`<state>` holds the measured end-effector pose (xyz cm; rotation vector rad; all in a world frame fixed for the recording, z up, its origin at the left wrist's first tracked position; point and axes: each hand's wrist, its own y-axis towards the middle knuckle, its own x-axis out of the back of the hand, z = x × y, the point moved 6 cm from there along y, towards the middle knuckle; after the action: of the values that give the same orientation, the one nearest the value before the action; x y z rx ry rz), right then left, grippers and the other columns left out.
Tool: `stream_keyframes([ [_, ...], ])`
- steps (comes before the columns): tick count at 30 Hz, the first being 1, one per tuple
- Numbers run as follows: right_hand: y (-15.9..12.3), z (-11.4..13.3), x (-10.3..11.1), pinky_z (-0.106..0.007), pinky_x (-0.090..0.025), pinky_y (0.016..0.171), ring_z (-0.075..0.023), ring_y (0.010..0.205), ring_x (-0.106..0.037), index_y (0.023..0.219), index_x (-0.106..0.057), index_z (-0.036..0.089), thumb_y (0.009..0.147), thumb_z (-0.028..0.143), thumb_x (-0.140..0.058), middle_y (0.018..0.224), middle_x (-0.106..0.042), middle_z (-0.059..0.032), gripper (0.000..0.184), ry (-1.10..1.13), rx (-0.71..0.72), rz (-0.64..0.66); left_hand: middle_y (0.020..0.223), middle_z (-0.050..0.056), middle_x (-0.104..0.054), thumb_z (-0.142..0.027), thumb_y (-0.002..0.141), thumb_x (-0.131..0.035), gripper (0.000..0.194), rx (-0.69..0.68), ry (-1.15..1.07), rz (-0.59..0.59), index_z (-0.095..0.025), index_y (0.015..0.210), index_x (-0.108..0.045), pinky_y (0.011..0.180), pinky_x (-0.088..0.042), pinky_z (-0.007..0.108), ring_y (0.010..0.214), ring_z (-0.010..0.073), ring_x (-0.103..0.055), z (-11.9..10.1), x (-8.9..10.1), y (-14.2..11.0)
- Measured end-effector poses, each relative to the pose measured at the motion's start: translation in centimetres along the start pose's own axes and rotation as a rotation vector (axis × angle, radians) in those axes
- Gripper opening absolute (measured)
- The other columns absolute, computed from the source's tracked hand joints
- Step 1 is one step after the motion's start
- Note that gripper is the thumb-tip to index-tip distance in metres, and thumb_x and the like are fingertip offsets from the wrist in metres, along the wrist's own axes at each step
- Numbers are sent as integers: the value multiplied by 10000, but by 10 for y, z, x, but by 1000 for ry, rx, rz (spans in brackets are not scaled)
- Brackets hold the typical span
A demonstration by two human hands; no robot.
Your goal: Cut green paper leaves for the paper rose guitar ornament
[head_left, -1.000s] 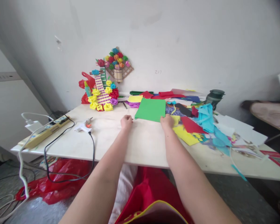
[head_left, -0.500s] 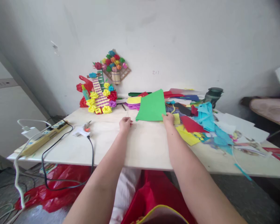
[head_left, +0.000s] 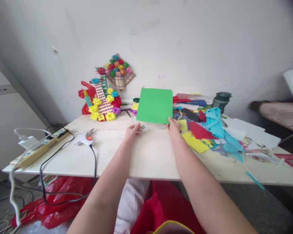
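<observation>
Green sheet point(head_left: 155, 105) is tilted up over the worktop point(head_left: 151, 156), its lower right corner pinched in my right fingers point(head_left: 170, 120). My left fingers point(head_left: 137, 124) curl near the other lower corner; closed or not, I cannot tell. Probably it is light and bends easily, so better held by edges.

Seen from the table's point(head_left: 151, 159) near edge, a power strip point(head_left: 45, 148) is lying toward nine o'clock, a glue gun point(head_left: 82, 139) at ten, flower craft point(head_left: 103, 100) standing at eleven, paper scraps point(head_left: 200, 130) lying toward two, bottle point(head_left: 221, 102) standing behind them.
</observation>
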<state>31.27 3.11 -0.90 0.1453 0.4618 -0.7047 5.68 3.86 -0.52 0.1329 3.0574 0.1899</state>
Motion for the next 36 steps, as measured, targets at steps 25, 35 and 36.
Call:
stream_keyframes([
  [25,-93,-44,-90,-364,-249,1056,-220,1282,-345,1194,-579,209,849,410,-451,1387,-430,-65,419,-1270,725,973,861,34,-694,-144,871,-467,234,-86,-854,-326,-191,1073,-576,760,-529,266,696,102,-644,-11,42,7],
  [35,-60,-54,-99,-488,-101,1077,-273,1345,-229,1291,-487,207,899,415,-326,1426,-369,-95,472,-1569,668,785,916,12,-687,-183,865,-493,232,-18,-764,-289,-217,1088,-547,768,-528,259,774,104,-648,-2,37,10],
  [36,-54,-49,-97,-485,-92,1080,-274,1348,-223,1260,-515,203,891,383,-367,1428,-365,-96,436,-1516,668,715,928,14,-684,-199,862,-502,238,-18,-739,-281,-221,1095,-542,767,-527,259,792,108,-648,-1,37,10],
])
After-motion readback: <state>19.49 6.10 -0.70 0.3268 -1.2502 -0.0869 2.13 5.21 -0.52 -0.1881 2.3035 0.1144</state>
